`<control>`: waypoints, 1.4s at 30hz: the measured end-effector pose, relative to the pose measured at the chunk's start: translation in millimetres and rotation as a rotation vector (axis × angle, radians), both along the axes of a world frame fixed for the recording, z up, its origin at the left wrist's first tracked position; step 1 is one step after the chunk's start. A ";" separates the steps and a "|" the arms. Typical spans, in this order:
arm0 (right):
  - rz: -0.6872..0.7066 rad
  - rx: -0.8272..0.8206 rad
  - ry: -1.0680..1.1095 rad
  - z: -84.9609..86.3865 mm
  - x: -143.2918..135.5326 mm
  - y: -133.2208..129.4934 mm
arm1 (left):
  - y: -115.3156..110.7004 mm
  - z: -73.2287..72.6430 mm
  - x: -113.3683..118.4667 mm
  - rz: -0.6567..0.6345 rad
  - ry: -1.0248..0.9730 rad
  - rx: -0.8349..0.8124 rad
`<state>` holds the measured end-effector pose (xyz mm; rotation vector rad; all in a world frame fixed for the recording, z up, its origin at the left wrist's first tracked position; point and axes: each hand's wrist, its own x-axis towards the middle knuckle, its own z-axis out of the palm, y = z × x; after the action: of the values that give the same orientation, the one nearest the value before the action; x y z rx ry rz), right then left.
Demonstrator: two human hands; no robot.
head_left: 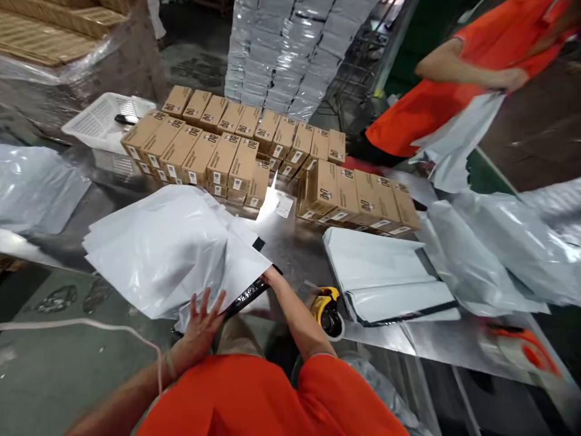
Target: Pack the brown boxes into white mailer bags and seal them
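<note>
A spread stack of white plastic bags (pixel 158 242) lies at the near left part of the metal table and reaches past its edge. My left hand (pixel 203 327) rests against the near side of the bags, its fingers spread. At the right end of the bags, by a black strip (pixel 247 297), is my right hand (pixel 271 275); its fingers are mostly hidden inside or behind the bag's edge. Beyond the bags stand rows of small brown boxes (pixel 195 154), with another group of brown boxes (pixel 363 200) to the right.
A yellow tape dispenser (pixel 325 303) sits near the front edge beside a folded pile of white bags (pixel 385 266). A white basket (pixel 97 121) stands at the back left. Across the table, a person in orange (pixel 417 121) holds a white bag (pixel 467 139).
</note>
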<state>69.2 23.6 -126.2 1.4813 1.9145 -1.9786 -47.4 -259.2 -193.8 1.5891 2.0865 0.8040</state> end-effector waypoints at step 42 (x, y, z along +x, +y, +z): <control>0.226 -0.131 0.359 42.4 176.3 47.5 | 54.4 107.1 -47.7 -0.012 0.443 -0.461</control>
<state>245.5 71.1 -83.8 0.8810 1.9187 -2.3271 -95.1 -204.7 -86.8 1.6071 2.3268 -0.0600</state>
